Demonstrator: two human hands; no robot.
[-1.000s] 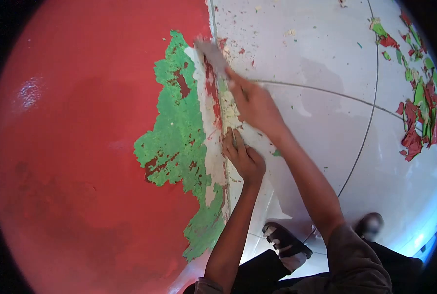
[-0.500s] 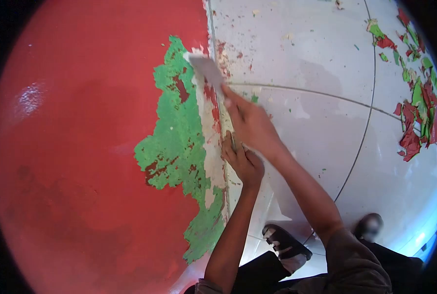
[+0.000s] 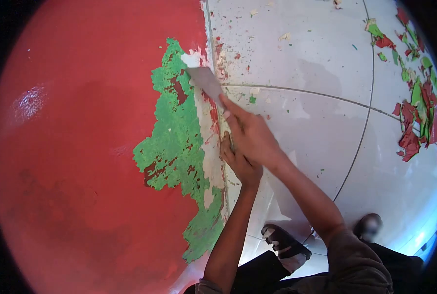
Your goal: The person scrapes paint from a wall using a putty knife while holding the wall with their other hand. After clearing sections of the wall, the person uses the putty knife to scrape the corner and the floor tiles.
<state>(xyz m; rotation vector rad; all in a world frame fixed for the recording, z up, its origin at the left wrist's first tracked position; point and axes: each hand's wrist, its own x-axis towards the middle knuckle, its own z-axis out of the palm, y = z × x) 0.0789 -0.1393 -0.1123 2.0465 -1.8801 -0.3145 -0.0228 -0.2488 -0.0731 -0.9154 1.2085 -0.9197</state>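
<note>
Right hand (image 3: 250,132): closed round the handle of a scraper (image 3: 206,81), forefinger laid along the shank. The handle itself is hidden in the fist; only the flat metal blade shows, pointing to about eleven o'clock from the knuckles.

Scraper blade: lies against the lower strip of the red wall (image 3: 81,147), its edge at the top of the stripped patch, just below a small bare white spot. Over the last second it has slid leftward and down from the wall-floor seam onto the wall face, so the edge now bites at the border of the remaining paint rather than along the joint.

Left hand (image 3: 239,164): at six o'clock from the right hand, touching it, fingers curled and pressed to the base of the wall. Whether it grips anything cannot be told; nothing shows in it.

Green undercoat (image 3: 172,142): a ragged patch at nine o'clock from the hands, flecked with leftover red, with a pale plaster band between it and the seam.

Tiled floor (image 3: 326,59): light tiles, thin grout lines, scattered flakes near the blade.

Heap of paint peelings (image 3: 419,112): red and green, at three o'clock, well apart.

Sandalled foot (image 3: 284,242): at six o'clock.

Containers: none in sight; the peelings lie loose on the floor.
</note>
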